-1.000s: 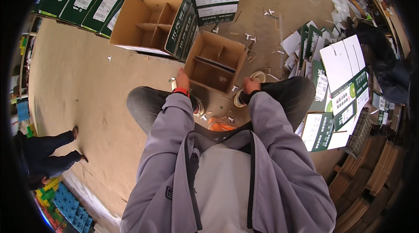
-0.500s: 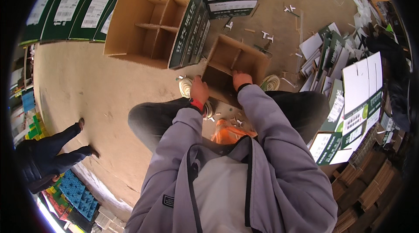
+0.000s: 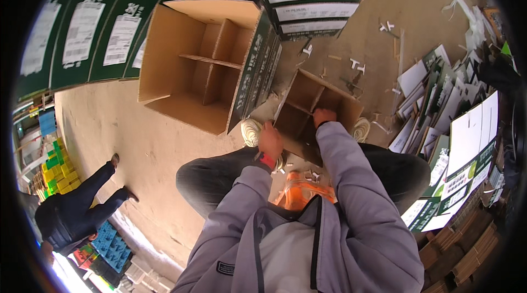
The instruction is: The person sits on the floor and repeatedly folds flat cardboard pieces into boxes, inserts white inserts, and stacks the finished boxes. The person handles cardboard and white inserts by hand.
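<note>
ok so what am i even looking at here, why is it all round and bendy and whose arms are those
This is a view from a wide fisheye camera worn on a person's head, looking down, so straight edges curve near the rim. The grey sleeves coming up from the bottom are that person's own arms. They sit on a dusty floor. Their left hand grips the near edge of a small open cardboard box, and their right hand reaches inside it, by its cardboard dividers. A bigger box with dividers lies on its side just beyond. Flat, unfolded cartons are piled to the right, and another person stands at lower left.
</note>
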Motion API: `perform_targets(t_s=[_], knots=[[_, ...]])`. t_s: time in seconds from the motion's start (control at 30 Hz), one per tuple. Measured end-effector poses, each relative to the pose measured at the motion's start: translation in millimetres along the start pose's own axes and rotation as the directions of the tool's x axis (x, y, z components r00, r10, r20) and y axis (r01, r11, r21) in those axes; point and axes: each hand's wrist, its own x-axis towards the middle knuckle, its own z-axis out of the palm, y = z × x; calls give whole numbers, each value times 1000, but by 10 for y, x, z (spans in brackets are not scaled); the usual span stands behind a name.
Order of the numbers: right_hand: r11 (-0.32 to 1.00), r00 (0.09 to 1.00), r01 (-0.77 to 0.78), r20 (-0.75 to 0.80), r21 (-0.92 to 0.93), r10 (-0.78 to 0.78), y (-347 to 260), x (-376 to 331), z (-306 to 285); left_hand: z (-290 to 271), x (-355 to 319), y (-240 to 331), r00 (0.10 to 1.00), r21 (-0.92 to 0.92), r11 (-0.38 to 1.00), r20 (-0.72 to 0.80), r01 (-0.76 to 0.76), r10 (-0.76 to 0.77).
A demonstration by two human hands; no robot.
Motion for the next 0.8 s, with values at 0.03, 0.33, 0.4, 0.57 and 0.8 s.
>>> perform_targets(t_s=[0.03,0.33,0.4,0.57,0.8], knots=[[999,999,2,-49,-43,-4,12,-9,1,24,41,-23,998,-1,998,-1,-60,60],[903,947,314,26,-293,-320,38,-2341,-1156,220,453,-112,969,160,957,-11,-243,248],[860,877,274,-256,-430,-407,266,-2532,-1134,244,517,-12,924,298,877,63,-377,376],[925,858,369,-348,-92,-377,901,-2291,-1257,-518,125,639,912,11,921,-140,-389,386],[883,598,456,-697,-111,-396,583,-4049,-3049,-2438,-723,939,577,-305,512,-613,-803,540]])
